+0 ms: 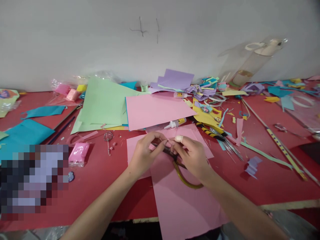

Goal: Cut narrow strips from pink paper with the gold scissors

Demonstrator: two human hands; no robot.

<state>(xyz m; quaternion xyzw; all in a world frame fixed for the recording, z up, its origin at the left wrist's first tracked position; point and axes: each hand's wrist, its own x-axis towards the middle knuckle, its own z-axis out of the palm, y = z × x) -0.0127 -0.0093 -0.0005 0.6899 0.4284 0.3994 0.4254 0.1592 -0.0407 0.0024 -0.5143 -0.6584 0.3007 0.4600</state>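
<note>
Near the middle of the table my left hand [147,150] and my right hand [193,155] meet, thumbs and fingers pinched together. Between the fingertips is a small pink piece [171,141], too small to tell whether it is clay or paper. A pale bandage wraps one finger of the right hand. Directly below lies a pair of scissors [183,178] with a yellowish handle loop, partly hidden by the hands. It rests on a pink paper sheet [185,206] that hangs over the table's front edge. Just beyond the fingers lies a glue bottle [176,123] with a white nozzle.
A green sheet [102,103] and another pink sheet [157,110] lie behind. Left are a pink clay packet [79,152] and a small wire whisk-like piece [108,138]. Black-and-yellow tools [210,131] and paper scraps lie right. A clear bottle [255,65] leans against the wall.
</note>
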